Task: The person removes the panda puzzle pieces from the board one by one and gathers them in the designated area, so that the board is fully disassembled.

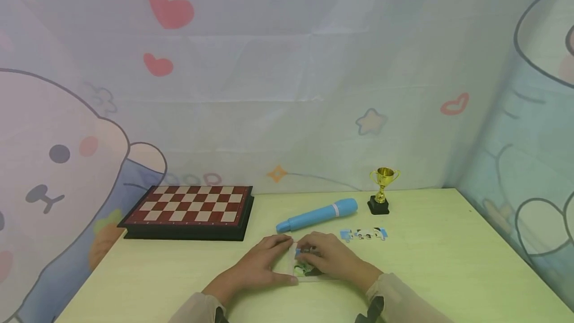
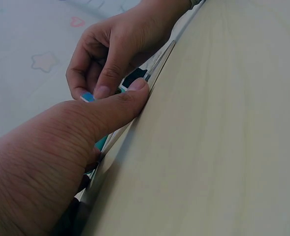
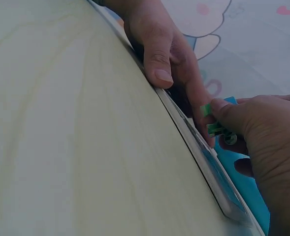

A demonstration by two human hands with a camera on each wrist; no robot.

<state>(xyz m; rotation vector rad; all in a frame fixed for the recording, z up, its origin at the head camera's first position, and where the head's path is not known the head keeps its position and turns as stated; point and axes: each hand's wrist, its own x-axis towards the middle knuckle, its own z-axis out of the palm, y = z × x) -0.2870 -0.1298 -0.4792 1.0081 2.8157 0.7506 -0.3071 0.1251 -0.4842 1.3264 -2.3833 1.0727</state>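
A small jigsaw puzzle tray with a pale rim lies on the table in front of me, green and dark picture parts showing inside it. My left hand rests along the tray's left side, fingers at the far corner and thumb extended on the near edge. Over the tray, my right hand pinches a green and blue puzzle piece between thumb and fingers. The right hand hides much of the tray in the head view. Several loose puzzle pieces lie beyond the right hand.
A chessboard box with red and white squares sits at the back left. Behind the tray lies a blue microphone-shaped stick. A gold trophy cup on a black base stands at the back right, before a printed cloth backdrop.
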